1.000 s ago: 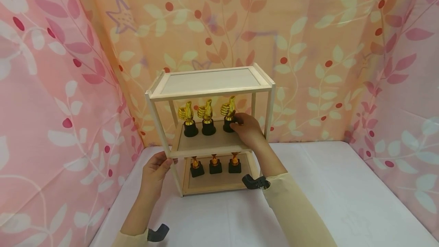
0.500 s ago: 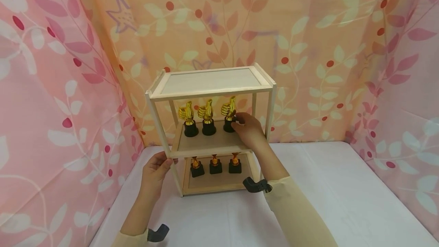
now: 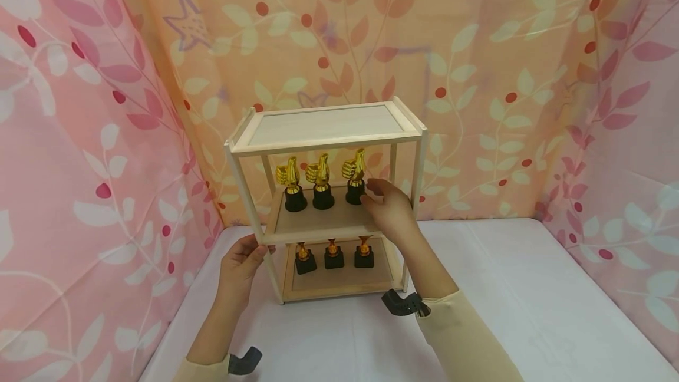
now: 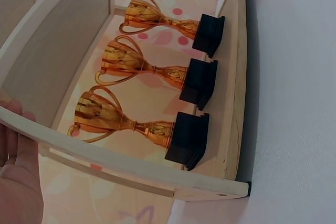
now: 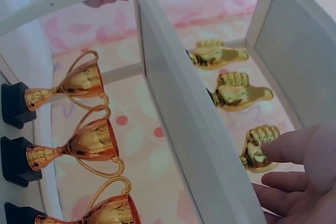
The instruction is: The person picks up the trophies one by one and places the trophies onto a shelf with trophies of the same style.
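Observation:
A small wooden three-tier shelf (image 3: 326,125) stands on the white table. On its middle tier three gold thumbs-up trophies with round black bases are lined up; the rightmost thumbs-up trophy (image 3: 355,192) stands upright, slightly apart from the other two. My right hand (image 3: 391,210) is just to the right of its base, thumb and fingers spread with a gap showing. My left hand (image 3: 237,270) grips the shelf's front left post below the middle tier, thumb in front. Three gold cup trophies (image 4: 100,113) with square black bases stand on the bottom tier; the middle tier hides their tops in the head view.
The shelf's top tier (image 3: 329,145) lies close above the thumbs-up trophies. Its right front post (image 3: 418,164) rises beside my right wrist. White cloth (image 3: 493,287) covers the table, and patterned curtains (image 3: 467,75) hang behind and on both sides.
My right hand has let go of the rightmost thumbs-up trophy and drawn back slightly to the right and toward me. The trophy stays in place, and my left hand has not moved.

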Motion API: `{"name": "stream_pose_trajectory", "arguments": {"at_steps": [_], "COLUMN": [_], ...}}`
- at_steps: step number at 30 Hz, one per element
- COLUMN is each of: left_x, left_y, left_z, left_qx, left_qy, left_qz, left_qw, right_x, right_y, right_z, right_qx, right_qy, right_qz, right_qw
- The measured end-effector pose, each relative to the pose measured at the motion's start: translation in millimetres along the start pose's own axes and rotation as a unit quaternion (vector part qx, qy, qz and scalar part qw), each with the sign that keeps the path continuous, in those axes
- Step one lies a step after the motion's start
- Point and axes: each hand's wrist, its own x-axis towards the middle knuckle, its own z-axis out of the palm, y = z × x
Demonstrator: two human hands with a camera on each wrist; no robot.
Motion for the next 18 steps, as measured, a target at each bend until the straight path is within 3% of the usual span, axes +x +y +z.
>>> {"name": "stream_pose_trajectory", "arguments": {"at_steps": [11,18], "left_x": [0.5,1.4], "left_y": [-2.8,-3.0], "left_z": [-2.4,-0.8], "left_qx": [-0.009,-0.008], "left_qy": [0.004,0.003], "left_qz": [0.002,0.001], "left_qw": [0.9999,1.0], "right_x": [-23.8,-36.6], "right_y": [-3.4,-1.6], "right_z": [-1.6,-5.9], "right_qx": [-0.022,0.0], "right_qy": [-0.005,-0.01], "right_qz": [-0.024,-0.059], "right_qw": [0.999,0.998]}}
